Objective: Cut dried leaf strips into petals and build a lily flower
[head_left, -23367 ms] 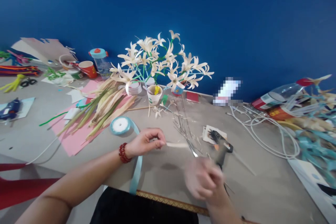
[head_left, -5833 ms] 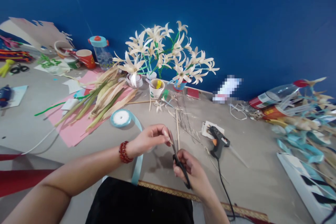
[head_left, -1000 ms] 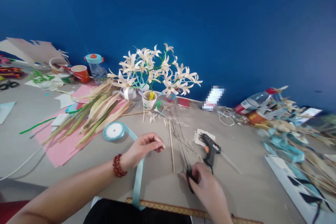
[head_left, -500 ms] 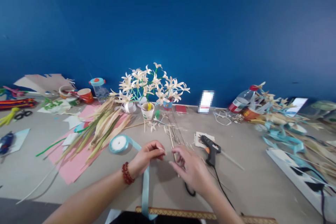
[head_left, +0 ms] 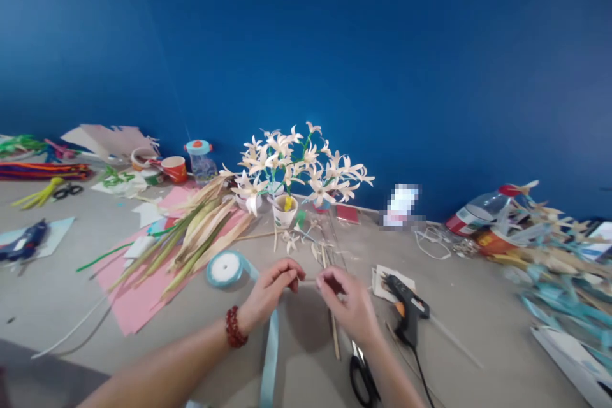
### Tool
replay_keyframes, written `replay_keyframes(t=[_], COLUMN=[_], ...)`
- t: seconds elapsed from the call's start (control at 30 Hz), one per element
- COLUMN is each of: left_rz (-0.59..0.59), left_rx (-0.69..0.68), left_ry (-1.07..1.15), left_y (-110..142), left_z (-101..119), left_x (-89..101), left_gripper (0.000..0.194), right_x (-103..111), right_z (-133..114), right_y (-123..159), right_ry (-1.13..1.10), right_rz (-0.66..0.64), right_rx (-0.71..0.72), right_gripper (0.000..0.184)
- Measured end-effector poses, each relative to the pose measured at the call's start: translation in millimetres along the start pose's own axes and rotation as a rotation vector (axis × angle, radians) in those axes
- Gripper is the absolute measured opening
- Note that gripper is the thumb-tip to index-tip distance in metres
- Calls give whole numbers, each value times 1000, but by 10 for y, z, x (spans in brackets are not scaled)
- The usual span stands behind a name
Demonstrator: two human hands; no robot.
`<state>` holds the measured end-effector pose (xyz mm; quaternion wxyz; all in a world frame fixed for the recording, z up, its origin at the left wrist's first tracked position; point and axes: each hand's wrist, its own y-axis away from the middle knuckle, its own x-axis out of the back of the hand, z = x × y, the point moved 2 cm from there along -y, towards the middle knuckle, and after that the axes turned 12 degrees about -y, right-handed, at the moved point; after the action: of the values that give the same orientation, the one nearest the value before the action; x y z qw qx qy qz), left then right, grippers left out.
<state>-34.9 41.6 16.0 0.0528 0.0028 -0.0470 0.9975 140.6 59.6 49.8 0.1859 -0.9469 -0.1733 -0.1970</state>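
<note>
Two bare hands at work over a grey table [head_left: 306,376], seen from where I stand in the rm. L. hand [head_left: 276,290], w/ a red bead bracelet [head_left: 236,326] at the wrist, pinches one end of a thin pale strip [head_left: 310,282] btwn thumb & fingers; R. hand [head_left: 351,303] pinches the opp. end. The strip spans the short gap btwn the fingertips, approx. level, held above the table; it is too small & blurred to tell its material. Below the hands, a pale stick [head_left: 336,341] lies lengthwise on the table, its middle partly behind the R. fingers. Scissors w/ black handles [head_left: 358,360] lie next to the stick, partly covered by the R. forearm. To the R.: a black glue gun [head_left: 406,306], nose on a white pad [head_left: 382,290], cord running toward the near edge. To the L.: a roll of light-blue ribbon [head_left: 224,269], its loose tail [head_left: 270,357] passing under L. hand toward the near edge. Farther L., dried husks [head_left: 201,236] spread over pink paper [head_left: 131,306]. At the back, approx. centre, cream flowers [head_left: 289,173] on green & pale-blue stems stand in front of a blue wall [head_left: 306,44], w/ a white cup [head_left: 283,217] just before them; far R., a clear bottle [head_left: 485,207] w/ red cap, tilted.
</note>
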Motion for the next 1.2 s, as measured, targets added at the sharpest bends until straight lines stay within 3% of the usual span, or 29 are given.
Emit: replay_keyframes(t=[0.2,0.47,0.63,0.77,0.83,0.9,1.0,1.2], left_rz=[-52,4,53,153,123,13,-82,-32], left_rx=[-93,-127,-138,-86,-70,-102,-148,-159], left_ry=[-433,-635,-665,-630,-562,-522,-579,-631], left_y=[37,67,23,-53,-55,-26,37,41], left_z=[68,78,31,34,81,144,199,104], left_x=[-49,-74,-45,75,87,40,-55,-67], left_gripper=[15,11,11,11,14,16,11,14], right_x=[-156,-191,-146,-51,-23,-31,-87,-147], right_z=[116,117,90,105,126,134,116,44], right_y=[35,83,126,140,130,111,87,136], right_ry=[-125,39,-30,-205,-251,-252,-221,-134], right_rz=[-18,-33,11,115,130,94,33,46], right_rx=[-38,52,74,-2,-39,-45,-23,44], right_gripper=[17,13,15,18,17,16,16,16])
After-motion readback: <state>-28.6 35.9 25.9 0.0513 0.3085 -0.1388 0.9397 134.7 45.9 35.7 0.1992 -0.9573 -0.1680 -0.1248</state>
